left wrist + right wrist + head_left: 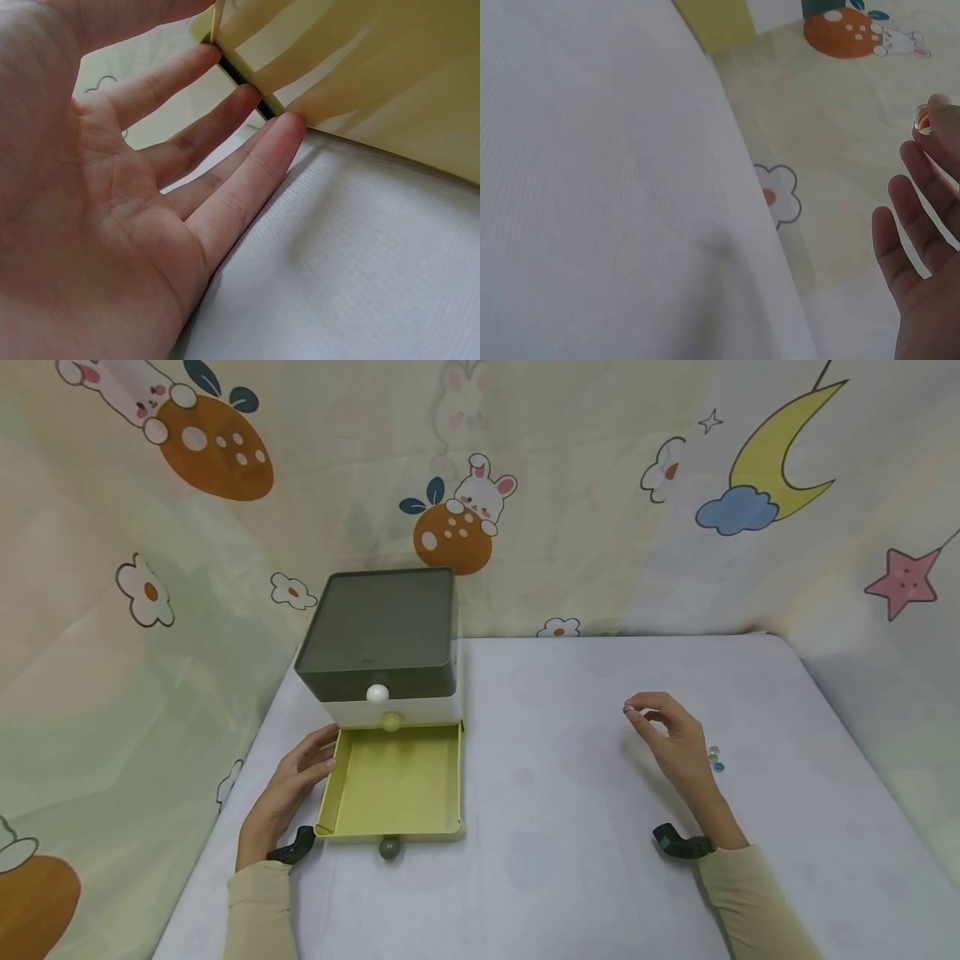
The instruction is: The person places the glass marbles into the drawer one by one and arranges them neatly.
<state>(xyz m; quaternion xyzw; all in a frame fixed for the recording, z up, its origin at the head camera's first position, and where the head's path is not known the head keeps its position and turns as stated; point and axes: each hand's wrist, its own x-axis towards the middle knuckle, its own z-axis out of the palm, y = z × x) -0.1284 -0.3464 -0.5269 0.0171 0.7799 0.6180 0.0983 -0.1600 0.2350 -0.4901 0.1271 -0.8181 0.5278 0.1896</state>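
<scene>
My right hand (675,739) is raised over the right part of the table. Thumb and index finger pinch a clear glass marble (922,120) with an orange and white swirl, and the other fingers are spread in the right wrist view. Several small glass marbles (718,767) lie behind that hand on the cloth. At the left, my left hand (288,785) rests beside a pulled-out yellow-green drawer (397,785) with a dark round knob. Its fairly straight fingertips (289,127) touch the outer side of the drawer. The drawer's bare floor shows.
A small drawer cabinet (382,618) with a dark green top stands at the back left, with white and yellow-green knobs on its front. White cloth covers the table (540,793). A printed curtain (585,510) hangs behind and along both sides.
</scene>
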